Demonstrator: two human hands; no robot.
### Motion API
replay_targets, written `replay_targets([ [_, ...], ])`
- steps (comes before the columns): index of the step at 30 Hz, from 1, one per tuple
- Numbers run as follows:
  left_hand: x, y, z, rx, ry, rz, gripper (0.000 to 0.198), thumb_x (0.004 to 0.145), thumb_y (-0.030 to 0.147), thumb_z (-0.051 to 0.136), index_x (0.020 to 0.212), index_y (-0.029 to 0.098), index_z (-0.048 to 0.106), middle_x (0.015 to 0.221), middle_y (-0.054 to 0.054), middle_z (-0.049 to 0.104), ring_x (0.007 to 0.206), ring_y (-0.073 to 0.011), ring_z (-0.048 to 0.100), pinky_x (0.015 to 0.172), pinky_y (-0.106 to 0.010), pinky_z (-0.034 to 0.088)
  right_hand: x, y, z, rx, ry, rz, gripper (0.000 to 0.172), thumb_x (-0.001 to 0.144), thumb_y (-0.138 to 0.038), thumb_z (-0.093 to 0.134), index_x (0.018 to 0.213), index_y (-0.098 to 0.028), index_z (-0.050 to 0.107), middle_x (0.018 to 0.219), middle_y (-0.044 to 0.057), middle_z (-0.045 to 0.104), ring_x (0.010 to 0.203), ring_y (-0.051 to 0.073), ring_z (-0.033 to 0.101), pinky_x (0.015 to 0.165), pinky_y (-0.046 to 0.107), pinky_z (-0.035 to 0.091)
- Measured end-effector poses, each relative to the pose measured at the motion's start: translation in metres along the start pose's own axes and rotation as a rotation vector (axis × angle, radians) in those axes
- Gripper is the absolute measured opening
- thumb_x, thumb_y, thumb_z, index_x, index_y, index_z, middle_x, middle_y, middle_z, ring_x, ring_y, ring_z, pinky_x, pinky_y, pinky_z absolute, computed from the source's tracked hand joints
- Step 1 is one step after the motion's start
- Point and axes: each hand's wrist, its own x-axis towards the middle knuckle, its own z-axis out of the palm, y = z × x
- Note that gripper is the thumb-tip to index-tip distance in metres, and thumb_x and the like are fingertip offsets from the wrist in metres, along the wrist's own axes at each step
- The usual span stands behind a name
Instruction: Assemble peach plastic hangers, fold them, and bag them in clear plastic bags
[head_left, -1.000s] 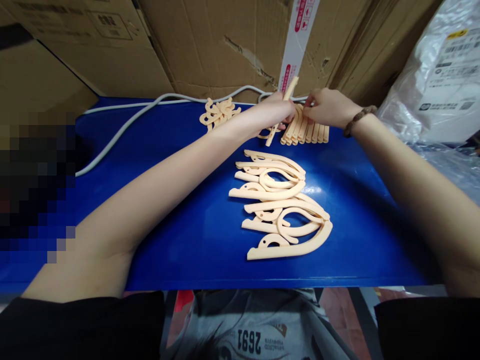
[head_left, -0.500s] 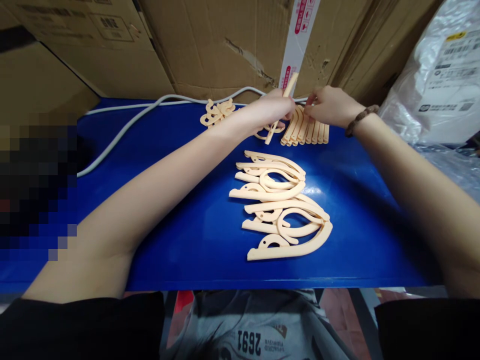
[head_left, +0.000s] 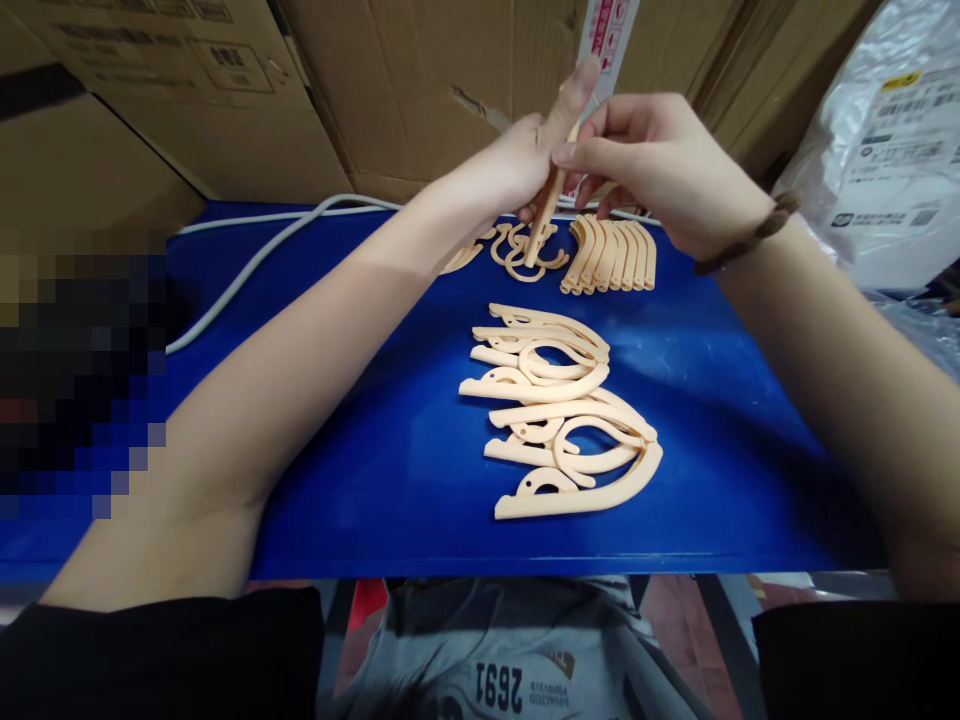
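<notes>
A narrow cream plastic piece slants downward from my left hand, whose fingers are wrapped round it. My right hand meets it near the upper part, thumb and forefinger pinched together there; whether they grip this piece or something small is hidden. Below the hands lie cream hook pieces and, to their right, a row of curved cream arms. Nearer on the blue table rest several folded cream hangers, overlapping, tips to the right.
Cardboard boxes stand along the back. A white cable runs across the rear and left of the table. At the right is a bubble-wrapped package with a label. A pixelated patch covers the left edge.
Both hands have risen and come together at the held piece. My right hand has left the row of curved arms. The folded hangers have not moved.
</notes>
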Motion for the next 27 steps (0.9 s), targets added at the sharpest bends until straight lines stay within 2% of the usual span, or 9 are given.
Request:
replay_targets([
  [3, 0.004, -0.008, -0.004, -0.074, 0.008, 0.171, 0.050, 0.110, 0.049, 0.037, 0.075, 0.018, 0.056, 0.071, -0.002, 0.051, 0.063, -0.0095, 0.046, 0.056, -0.027, 0.034, 0.006, 0.008, 0.000, 0.040, 0.104, 0.004, 0.056, 0.069, -0.069, 0.074, 0.105, -0.028, 0.063, 0.111, 0.007, 0.075, 0.101, 0.028, 0.071, 0.091, 0.050, 0.059],
  [8, 0.013, -0.013, -0.011, -0.114, 0.064, 0.254, 0.043, 0.110, 0.032, 0.041, 0.069, 0.022, 0.043, 0.066, 0.002, 0.038, 0.052, -0.0066, 0.029, 0.049, -0.028, 0.019, 0.019, 0.026, -0.010, 0.097, 0.263, 0.001, 0.027, 0.073, -0.036, 0.070, 0.095, -0.023, 0.063, 0.094, 0.005, 0.073, 0.073, 0.019, 0.064, 0.072, 0.038, 0.057],
  [12, 0.010, -0.010, -0.017, -0.047, 0.086, 0.306, 0.044, 0.108, 0.027, 0.047, 0.066, 0.019, 0.051, 0.063, 0.001, 0.039, 0.050, -0.0059, 0.029, 0.050, -0.028, 0.016, 0.024, 0.035, -0.021, -0.001, 0.305, -0.049, 0.017, 0.078, -0.030, 0.068, 0.092, -0.021, 0.065, 0.088, 0.004, 0.070, 0.066, 0.015, 0.056, 0.072, 0.034, 0.053],
  [16, 0.010, -0.008, -0.017, 0.025, 0.110, 0.366, 0.042, 0.107, 0.025, 0.049, 0.067, 0.019, 0.056, 0.061, 0.002, 0.044, 0.049, -0.0074, 0.033, 0.049, -0.027, 0.019, 0.018, 0.035, -0.026, -0.216, 0.331, -0.152, 0.026, 0.092, -0.039, 0.060, 0.106, -0.019, 0.067, 0.089, 0.004, 0.071, 0.074, 0.016, 0.060, 0.082, 0.034, 0.052],
  [19, 0.011, -0.009, -0.015, 0.080, 0.160, 0.399, 0.044, 0.107, 0.023, 0.049, 0.062, 0.020, 0.052, 0.057, 0.002, 0.044, 0.050, -0.0090, 0.036, 0.054, -0.028, 0.026, 0.013, 0.030, -0.023, -0.419, 0.319, -0.155, 0.029, 0.097, -0.037, 0.055, 0.114, -0.017, 0.067, 0.103, 0.011, 0.072, 0.103, 0.028, 0.064, 0.105, 0.051, 0.040],
  [21, 0.010, -0.012, -0.014, 0.164, 0.225, 0.448, 0.046, 0.105, 0.018, 0.050, 0.060, 0.021, 0.049, 0.057, 0.001, 0.045, 0.054, -0.0110, 0.040, 0.063, -0.030, 0.031, 0.012, 0.028, -0.019, -0.491, 0.282, -0.106, 0.027, 0.097, -0.039, 0.054, 0.110, -0.018, 0.066, 0.111, 0.015, 0.070, 0.117, 0.036, 0.059, 0.110, 0.062, 0.029],
  [22, 0.009, -0.013, -0.014, 0.233, 0.262, 0.481, 0.045, 0.106, 0.018, 0.049, 0.061, 0.022, 0.047, 0.060, 0.000, 0.046, 0.058, -0.0125, 0.043, 0.068, -0.031, 0.033, 0.012, 0.027, -0.016, -0.489, 0.252, -0.081, 0.025, 0.097, -0.041, 0.055, 0.105, -0.020, 0.065, 0.109, 0.015, 0.070, 0.116, 0.037, 0.059, 0.109, 0.063, 0.029],
  [25, 0.007, -0.021, -0.014, 0.432, 0.328, 0.535, 0.039, 0.108, 0.025, 0.043, 0.070, 0.023, 0.047, 0.072, -0.002, 0.054, 0.072, -0.0170, 0.052, 0.079, -0.033, 0.035, 0.014, 0.030, -0.009, -0.327, 0.141, -0.024, 0.025, 0.096, -0.045, 0.052, 0.088, -0.023, 0.060, 0.079, 0.007, 0.065, 0.083, 0.025, 0.062, 0.089, 0.047, 0.048],
  [27, 0.007, -0.028, -0.014, 0.457, 0.250, 0.441, 0.037, 0.108, 0.025, 0.041, 0.071, 0.023, 0.048, 0.073, -0.003, 0.056, 0.072, -0.0174, 0.054, 0.078, -0.033, 0.037, 0.015, 0.032, -0.007, -0.156, 0.097, 0.003, 0.026, 0.098, -0.042, 0.045, 0.086, -0.023, 0.058, 0.061, 0.000, 0.051, 0.059, 0.017, 0.050, 0.065, 0.034, 0.048],
])
